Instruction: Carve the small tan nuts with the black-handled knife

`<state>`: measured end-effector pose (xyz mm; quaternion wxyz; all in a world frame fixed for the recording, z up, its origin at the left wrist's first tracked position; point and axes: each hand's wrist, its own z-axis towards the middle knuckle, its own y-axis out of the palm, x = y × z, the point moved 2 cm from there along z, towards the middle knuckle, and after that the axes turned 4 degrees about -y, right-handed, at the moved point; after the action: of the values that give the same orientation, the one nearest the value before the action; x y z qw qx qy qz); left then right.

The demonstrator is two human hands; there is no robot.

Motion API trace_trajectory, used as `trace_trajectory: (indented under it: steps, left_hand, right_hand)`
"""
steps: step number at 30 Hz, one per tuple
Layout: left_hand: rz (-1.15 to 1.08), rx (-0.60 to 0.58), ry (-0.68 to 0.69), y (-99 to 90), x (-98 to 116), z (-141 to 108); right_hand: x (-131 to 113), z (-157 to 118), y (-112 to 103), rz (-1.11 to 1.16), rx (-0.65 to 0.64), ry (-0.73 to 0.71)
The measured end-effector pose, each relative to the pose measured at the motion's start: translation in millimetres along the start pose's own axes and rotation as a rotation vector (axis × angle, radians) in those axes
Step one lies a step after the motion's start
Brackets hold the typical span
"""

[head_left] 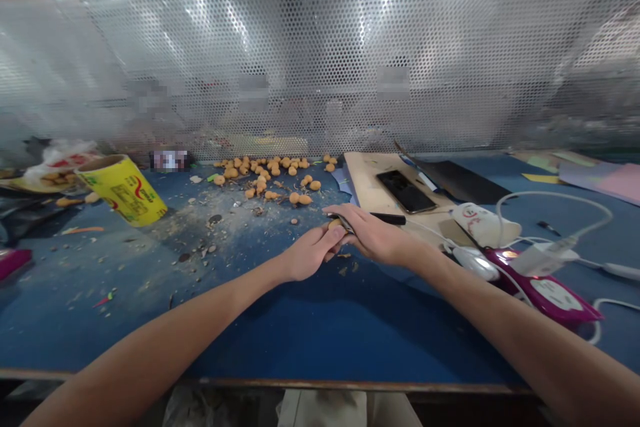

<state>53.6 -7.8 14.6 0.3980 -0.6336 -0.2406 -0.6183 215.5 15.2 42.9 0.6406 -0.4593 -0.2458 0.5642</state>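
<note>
Near the middle of the blue table, my left hand (309, 252) is closed around a small tan gourd (336, 223), most of which the fingers hide. My right hand (369, 232) meets it from the right, its fingers wrapped over a knife with a black handle (389, 218). The metal part of the knife lies against the gourd, between the two hands. Behind them, several small tan gourds (300, 199) are spread over the table, with bits of dirt and scraps around them.
A yellow cardboard tube (125, 190) and a plastic bag (63, 163) stand at the left. On the right are a phone (405, 191) on cardboard, a pink power strip (555, 297) with white cables, and coloured paper. A perforated metal screen (320, 47) runs along the back.
</note>
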Motion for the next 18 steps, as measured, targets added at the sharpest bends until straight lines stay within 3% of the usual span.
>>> trace_trajectory:
  steps: [5, 13, 18]
  left_hand:
    - [-0.189, 0.051, 0.028, 6.8, 3.7, -1.8]
    - [0.238, -0.076, 0.032, -5.5, 13.9, -6.5]
    - [0.336, -0.108, -0.016, -13.8, 11.5, -5.5]
  right_hand:
    - [-3.7, 1.5, -1.2, -0.017, 0.106, 0.026]
    - [-4.1, -0.8, -6.3, -0.041, -0.087, -0.025]
    - [-6.3, 1.0, -8.1, -0.067, -0.183, -0.017]
